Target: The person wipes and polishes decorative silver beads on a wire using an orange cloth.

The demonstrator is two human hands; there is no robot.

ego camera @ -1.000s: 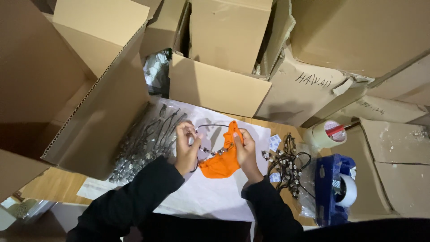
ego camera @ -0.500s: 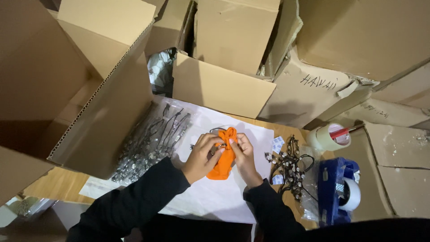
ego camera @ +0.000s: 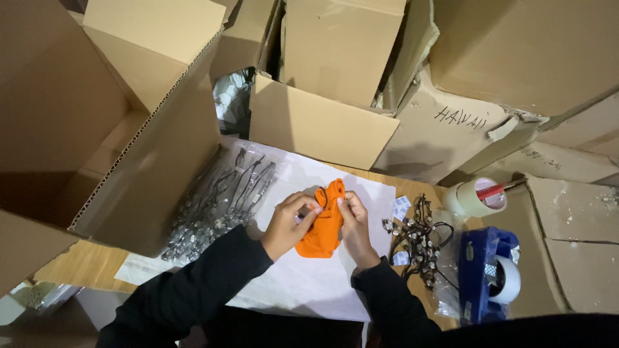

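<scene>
The small orange fabric pouch (ego camera: 322, 222) sits near the middle of the view, on the white paper sheet (ego camera: 303, 283) that covers the wooden tabletop (ego camera: 77, 267). Both hands meet at its upper end. The left hand (ego camera: 290, 222) comes in from seven o'clock, its thumb and forefinger pinched together on the pouch's top-left edge, where a thin dark cord (ego camera: 320, 193) loops out. The right hand (ego camera: 353, 225) comes in from five o'clock, and its grip is likewise pressed shut on the top-right edge of the pouch. So the pouch hangs between the two grips: its mouth is held at twelve o'clock of the hands' meeting point, and its body trails down toward six o'clock, lying between the two palms and resting on the paper.

At nine o'clock of the pouch, a pile of clear plastic bags with metal pieces and cords (ego camera: 216, 206) lies against a large open cardboard box (ego camera: 148, 167). At three o'clock, a loose tangle of dark cords with metal beads (ego camera: 419, 241) lies beside small white tags (ego camera: 401, 207). Farther toward three o'clock stand a roll of tape (ego camera: 474, 196) and a blue tape dispenser (ego camera: 487, 274). More cardboard boxes (ego camera: 322, 122) crowd the twelve o'clock side.
</scene>
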